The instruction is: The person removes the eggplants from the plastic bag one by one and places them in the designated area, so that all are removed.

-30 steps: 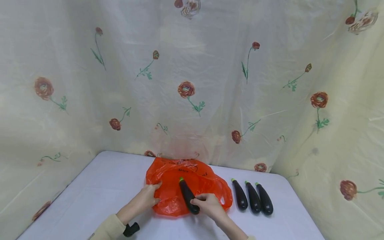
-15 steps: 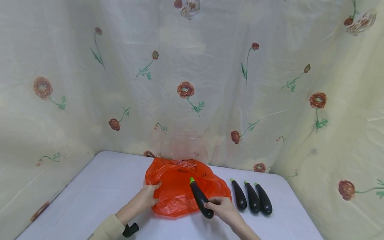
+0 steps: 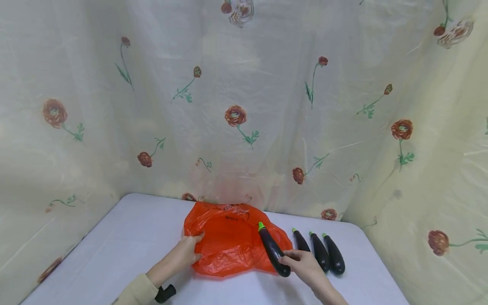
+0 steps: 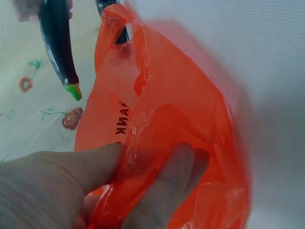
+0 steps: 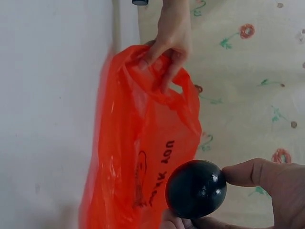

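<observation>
My right hand (image 3: 305,264) pinches a dark eggplant (image 3: 272,250) near its rounded end, the green stem tip pointing away from me. The eggplant is held up over the right side of a red plastic bag (image 3: 225,254), overlapping it in the head view. Its round bottom end (image 5: 195,188) shows between thumb and fingers in the right wrist view. At the bag's left edge is my left hand (image 3: 186,250), thumb and fingers spread apart at the mouth. Seen from the left wrist, its fingers (image 4: 164,183) lie fairly straight against the thin film.
Three more eggplants lie side by side at the right of the white table (image 3: 145,228): a near one (image 3: 301,240) partly behind my right hand, a middle one (image 3: 320,252) and an outer one (image 3: 334,254). A flower-printed curtain (image 3: 267,127) surrounds the table.
My right hand has carried the eggplant rightward, from over the middle of the bag to its right edge, close to the row. The left hand stays at the bag's left side.
</observation>
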Demonstrator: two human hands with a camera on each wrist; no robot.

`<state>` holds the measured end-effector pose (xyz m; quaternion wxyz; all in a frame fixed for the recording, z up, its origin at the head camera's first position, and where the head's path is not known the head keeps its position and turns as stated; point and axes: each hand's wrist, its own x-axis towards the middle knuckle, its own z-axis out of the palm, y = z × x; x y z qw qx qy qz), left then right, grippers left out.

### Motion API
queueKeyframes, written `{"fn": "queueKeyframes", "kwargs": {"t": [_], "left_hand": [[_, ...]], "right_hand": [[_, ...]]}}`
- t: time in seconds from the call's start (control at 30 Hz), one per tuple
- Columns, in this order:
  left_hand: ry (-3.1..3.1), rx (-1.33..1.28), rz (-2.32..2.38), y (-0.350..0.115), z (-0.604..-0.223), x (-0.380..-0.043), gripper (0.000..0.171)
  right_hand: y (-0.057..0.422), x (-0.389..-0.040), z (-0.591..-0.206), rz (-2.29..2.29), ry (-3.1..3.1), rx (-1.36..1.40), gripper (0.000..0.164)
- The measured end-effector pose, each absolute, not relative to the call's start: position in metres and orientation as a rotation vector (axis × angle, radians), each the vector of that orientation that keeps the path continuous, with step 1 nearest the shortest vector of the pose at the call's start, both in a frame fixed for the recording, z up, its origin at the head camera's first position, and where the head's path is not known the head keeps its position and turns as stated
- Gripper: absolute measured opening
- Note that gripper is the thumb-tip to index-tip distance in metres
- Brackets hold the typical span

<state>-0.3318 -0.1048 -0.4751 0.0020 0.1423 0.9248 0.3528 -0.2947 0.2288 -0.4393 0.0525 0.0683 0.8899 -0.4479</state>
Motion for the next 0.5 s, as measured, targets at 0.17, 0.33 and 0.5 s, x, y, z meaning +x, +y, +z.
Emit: {"fn": "queueKeyframes", "kwargs": {"t": [0.17, 0.33, 0.5], "left_hand": [[2.888, 0.444, 1.104, -0.105, -0.476, -0.332, 0.061], [2.897, 0.446, 1.107, -0.105, -0.476, -0.333, 0.062], [2.887, 0.439, 1.108, -0.104, -0.477, -0.333, 0.061]], "right_hand": [[0.249, -0.296, -0.44, -1.341, 2.745, 0.267, 0.046], [0.269, -0.298, -0.439, -1.355, 2.789, 0.281, 0.044], [0.287, -0.298, -0.438, -1.37, 2.786, 0.307, 0.049]]}}
